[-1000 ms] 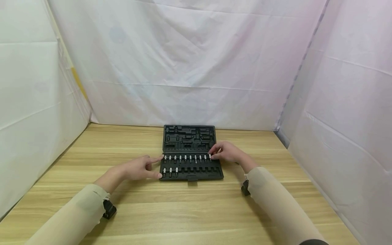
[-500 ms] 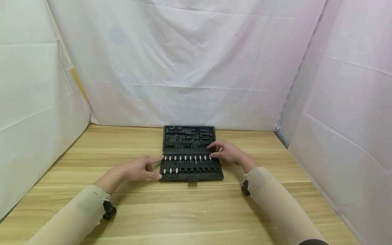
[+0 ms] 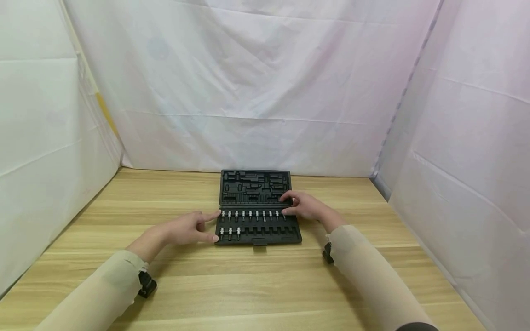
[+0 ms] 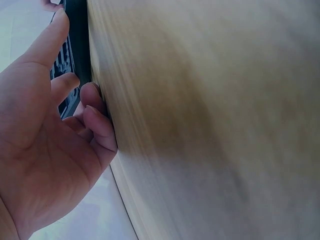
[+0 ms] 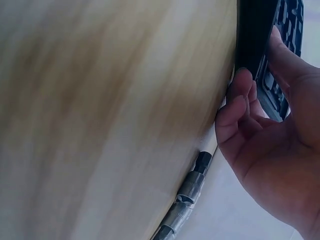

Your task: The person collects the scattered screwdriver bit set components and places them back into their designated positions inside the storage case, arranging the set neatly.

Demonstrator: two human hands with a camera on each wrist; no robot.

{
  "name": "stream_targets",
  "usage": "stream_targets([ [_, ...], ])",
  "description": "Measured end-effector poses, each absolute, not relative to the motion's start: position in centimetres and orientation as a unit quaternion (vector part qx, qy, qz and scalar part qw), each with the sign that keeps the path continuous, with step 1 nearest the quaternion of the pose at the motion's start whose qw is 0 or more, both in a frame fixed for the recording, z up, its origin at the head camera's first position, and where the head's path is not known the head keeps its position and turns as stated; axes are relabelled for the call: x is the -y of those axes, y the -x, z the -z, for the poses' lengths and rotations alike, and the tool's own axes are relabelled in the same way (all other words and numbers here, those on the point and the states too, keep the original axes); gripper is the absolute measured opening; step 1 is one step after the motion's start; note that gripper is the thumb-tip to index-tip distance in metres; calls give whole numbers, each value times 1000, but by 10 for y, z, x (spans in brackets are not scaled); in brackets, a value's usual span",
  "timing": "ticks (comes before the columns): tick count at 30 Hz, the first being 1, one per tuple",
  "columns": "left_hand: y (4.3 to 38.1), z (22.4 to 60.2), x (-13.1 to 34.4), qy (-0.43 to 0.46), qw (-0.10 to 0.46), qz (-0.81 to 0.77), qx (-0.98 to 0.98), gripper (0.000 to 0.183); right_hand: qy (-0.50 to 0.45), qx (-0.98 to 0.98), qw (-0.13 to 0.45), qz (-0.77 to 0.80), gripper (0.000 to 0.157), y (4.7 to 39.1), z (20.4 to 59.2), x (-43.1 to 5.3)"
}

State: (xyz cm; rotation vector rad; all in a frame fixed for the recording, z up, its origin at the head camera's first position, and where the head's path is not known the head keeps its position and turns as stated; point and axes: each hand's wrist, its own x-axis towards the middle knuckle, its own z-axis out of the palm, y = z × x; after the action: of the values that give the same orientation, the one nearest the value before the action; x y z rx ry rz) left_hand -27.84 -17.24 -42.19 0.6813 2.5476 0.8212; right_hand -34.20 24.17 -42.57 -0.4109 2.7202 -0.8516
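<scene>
A black tool case [image 3: 273,238] lies unfolded on the table, its lid with moulded recesses [image 3: 256,186] at the back. Silver bit sockets [image 3: 250,215] fill the upper row of the base, and 3 more [image 3: 230,233] stand at the left of the lower row. My left hand [image 3: 182,228] touches the case's left edge with index finger and thumb stretched out, the other fingers bent under. At the right end of the upper row, the thumb of my right hand [image 3: 308,206] presses on the last bit socket. Its index finger reaches to the lid's near edge.
In the right wrist view, loose bit sockets [image 5: 191,186] lie on the wooden table [image 5: 100,125] beyond my right hand. White sheets [image 3: 248,92] hang behind the table and along both sides.
My right index finger has lifted off the last bit socket and moved back to the lid, leaving the thumb there. The left hand has stayed at the case's edge.
</scene>
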Motion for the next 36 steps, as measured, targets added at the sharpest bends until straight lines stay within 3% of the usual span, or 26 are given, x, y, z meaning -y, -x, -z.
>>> stream_targets([
  [22,277,421,173,-243,190,-293,-905,92,128,-915,160,347,45,341,426,-240],
  [36,279,421,172,-247,188,-292,-905,93,161,-934,156,279,45,337,413,-256],
])
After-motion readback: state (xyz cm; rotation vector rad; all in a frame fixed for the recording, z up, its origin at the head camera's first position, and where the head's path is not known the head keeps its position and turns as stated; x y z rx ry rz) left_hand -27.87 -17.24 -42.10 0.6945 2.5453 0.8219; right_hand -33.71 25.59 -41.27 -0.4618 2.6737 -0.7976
